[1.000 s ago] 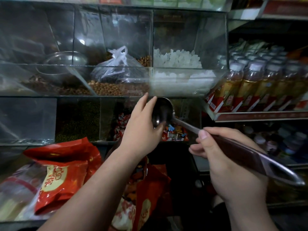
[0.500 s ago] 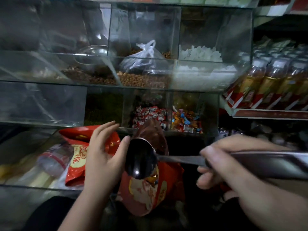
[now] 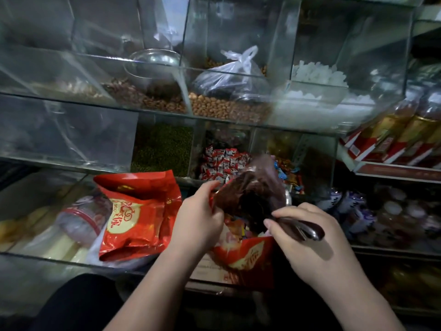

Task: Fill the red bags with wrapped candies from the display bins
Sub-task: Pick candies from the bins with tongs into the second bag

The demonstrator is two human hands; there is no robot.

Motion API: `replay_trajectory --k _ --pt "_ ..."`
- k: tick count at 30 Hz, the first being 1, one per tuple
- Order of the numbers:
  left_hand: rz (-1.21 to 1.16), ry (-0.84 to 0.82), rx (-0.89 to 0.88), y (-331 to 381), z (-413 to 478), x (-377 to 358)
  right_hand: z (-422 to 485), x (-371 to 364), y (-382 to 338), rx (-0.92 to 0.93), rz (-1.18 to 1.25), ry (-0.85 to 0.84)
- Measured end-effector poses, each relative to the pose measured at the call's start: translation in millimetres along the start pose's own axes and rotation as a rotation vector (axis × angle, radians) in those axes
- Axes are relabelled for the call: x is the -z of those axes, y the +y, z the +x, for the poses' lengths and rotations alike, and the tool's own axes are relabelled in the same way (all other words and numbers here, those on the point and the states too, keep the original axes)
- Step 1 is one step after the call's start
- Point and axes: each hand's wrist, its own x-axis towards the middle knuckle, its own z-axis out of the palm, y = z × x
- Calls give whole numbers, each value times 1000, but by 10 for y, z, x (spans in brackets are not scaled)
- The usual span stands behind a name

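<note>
Presently, left hand (image 3: pixel 199 219) pinched the open red bag (image 3: pixel 248 255) by its rim; right hand (image 3: pixel 312 244) gripped the ladle (image 3: pixel 301 227), its bowl inside the bag mouth

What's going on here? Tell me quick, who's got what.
A person is filling a red bag with candy. The left hand pinches the bag's rim, holding its mouth open, while the right hand grips a ladle whose bowl end reaches into the bag. Some wrapped candies already show inside. A second red bag lies to the left; a bin's red-and-white candies sit just behind.
</note>
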Motion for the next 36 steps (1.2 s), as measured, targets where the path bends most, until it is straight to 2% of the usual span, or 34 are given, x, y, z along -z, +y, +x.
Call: replay_trajectory --k 3,6,8,16,21,24,27,31,33,36 --pt "-43 20 -34 -74 30 -30 37 85 -2 37 -35 -70" --pt "-4 -20 144 -264 -178 -31 22 67 -19 21 -68 -168" --pt "-2 -61 230 -329 -299 -13 19 -1 -32 -11 18 -131" --pt "-53 -36 308 -296 -310 30 105 -235 -55 -33 64 -233" --pt "-64 5 281 -331 -373 49 89 -313 83 -301 274 0" --pt "-22 47 288 -420 -310 126 43 -362 134 -425 424 86" --pt "7 57 308 -458 -272 188 16 -422 135 -452 482 125" --pt "-41 165 243 -482 -340 236 25 -352 101 -464 612 194" --pt "-51 198 250 -530 -292 249 18 -353 69 -463 635 175" --pt "7 142 264 -569 -194 241 -69 -475 -31 -422 565 79"
